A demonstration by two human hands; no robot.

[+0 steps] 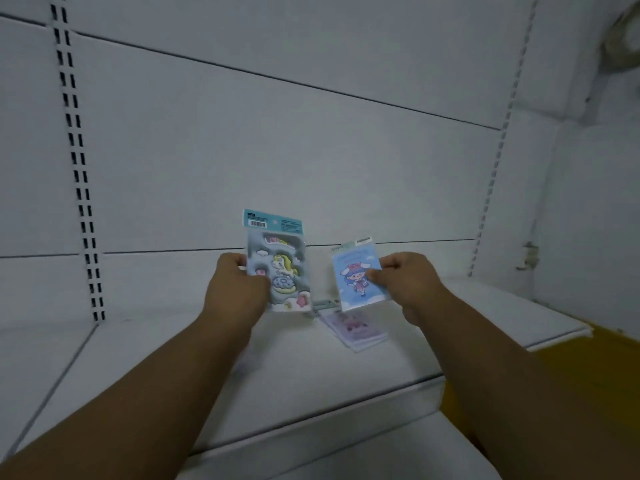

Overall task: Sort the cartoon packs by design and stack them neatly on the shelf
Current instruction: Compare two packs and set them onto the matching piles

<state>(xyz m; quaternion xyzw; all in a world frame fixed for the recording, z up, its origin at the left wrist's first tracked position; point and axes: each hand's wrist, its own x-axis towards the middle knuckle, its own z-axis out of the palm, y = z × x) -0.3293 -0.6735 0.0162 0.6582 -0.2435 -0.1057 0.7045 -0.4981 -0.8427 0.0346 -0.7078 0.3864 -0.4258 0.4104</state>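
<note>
My left hand (235, 289) holds a unicorn pack (277, 261) upright above the white shelf (311, 375); it has a teal header with a barcode, and puffy clouds and a doughnut. My right hand (405, 282) grips a smaller blue pack (356, 278) showing a cartoon girl with blue hair and a pink bow, tilted slightly. Below and between the two, a small pile of pinkish-purple packs (353, 329) lies flat on the shelf. Another teal-edged pack (325, 303) peeks out behind the held ones, mostly hidden.
The white back panel (277, 150) rises behind the shelf, with slotted uprights at the left (78, 168) and right (495, 168). A yellow surface (588, 358) shows past the shelf's right front edge. A lower white ledge (346, 455) lies in front.
</note>
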